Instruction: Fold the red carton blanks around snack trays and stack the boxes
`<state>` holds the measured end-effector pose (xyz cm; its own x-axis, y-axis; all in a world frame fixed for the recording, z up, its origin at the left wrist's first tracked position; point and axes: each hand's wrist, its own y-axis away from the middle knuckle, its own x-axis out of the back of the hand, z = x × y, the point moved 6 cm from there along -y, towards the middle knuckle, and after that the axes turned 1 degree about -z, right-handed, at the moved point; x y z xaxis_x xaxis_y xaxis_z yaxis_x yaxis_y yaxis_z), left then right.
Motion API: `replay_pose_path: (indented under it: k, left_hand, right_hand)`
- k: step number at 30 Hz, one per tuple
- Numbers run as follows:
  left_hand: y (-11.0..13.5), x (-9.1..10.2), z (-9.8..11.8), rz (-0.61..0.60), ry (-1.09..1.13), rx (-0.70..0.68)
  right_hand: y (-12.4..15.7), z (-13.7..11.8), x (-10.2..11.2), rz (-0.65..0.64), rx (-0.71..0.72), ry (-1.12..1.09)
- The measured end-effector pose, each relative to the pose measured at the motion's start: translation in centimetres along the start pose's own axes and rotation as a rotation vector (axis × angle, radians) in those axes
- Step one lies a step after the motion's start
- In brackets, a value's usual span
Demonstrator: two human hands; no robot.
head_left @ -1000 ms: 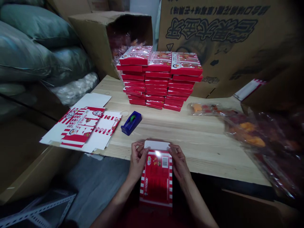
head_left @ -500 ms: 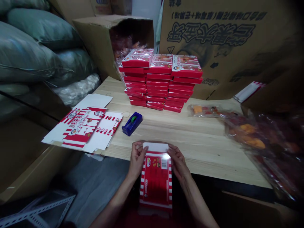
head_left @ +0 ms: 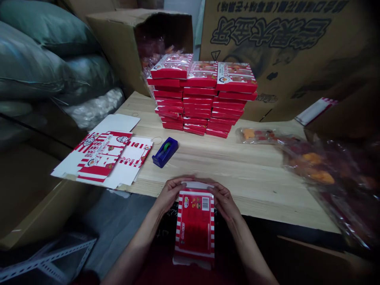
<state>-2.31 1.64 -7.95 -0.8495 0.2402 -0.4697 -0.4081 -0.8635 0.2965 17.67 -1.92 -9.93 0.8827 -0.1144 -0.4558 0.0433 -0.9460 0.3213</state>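
A red box [head_left: 196, 225] with white stripes along its sides and a barcode on its face is held at the near edge of the table. My left hand [head_left: 170, 192] grips its upper left corner, thumb on the white end flap [head_left: 197, 185]. At the upper right corner my right hand [head_left: 223, 198] pinches the same flap, which bends between the fingers of both hands. A blue tape dispenser [head_left: 165, 152] with a green core lies beyond my left hand. Flat printed cartons [head_left: 101, 158] lie on the table to the left.
Stacked red boxes [head_left: 198, 95] stand at the back of the wooden table [head_left: 237, 170]. Clear bags with orange pieces [head_left: 317, 170] lie on the right. An open cardboard box [head_left: 115, 43] and a large printed carton [head_left: 276, 59] stand behind; full sacks [head_left: 44, 27] are piled left.
The white flap stood up flat and is now bent over, with my left fingers reaching further across its top edge. The view has tilted slightly.
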Motion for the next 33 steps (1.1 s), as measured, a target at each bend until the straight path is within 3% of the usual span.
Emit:
replay_pose_path:
  k: [6,12,16,24,28,33]
  left_hand:
    - [0.8,0.1,0.8,-0.128,-0.342,-0.082]
    - [1.5,0.2,1.1,-0.204,-0.442,-0.096]
    - [1.9,-0.2,1.7,-0.186,-0.453,-0.034]
    - [0.2,-0.8,3.0,-0.253,-0.585,-0.012]
    - [-0.5,-0.9,3.4,-0.241,-0.61,-0.069]
    - [-0.8,-0.8,2.8,-0.184,-0.574,-0.038]
  right_hand:
    - [0.5,-0.1,0.3,-0.033,0.052,0.079]
    - [1.7,-0.9,0.6,-0.144,0.057,0.262]
    - [2.2,-2.5,0.3,-0.171,0.04,0.323]
    - [-0.3,-3.4,-1.2,-0.355,-0.005,0.465]
    - [-0.8,-3.6,-1.5,-0.318,-0.012,0.462]
    - [-0.9,-3.6,-1.7,-0.289,0.005,0.448]
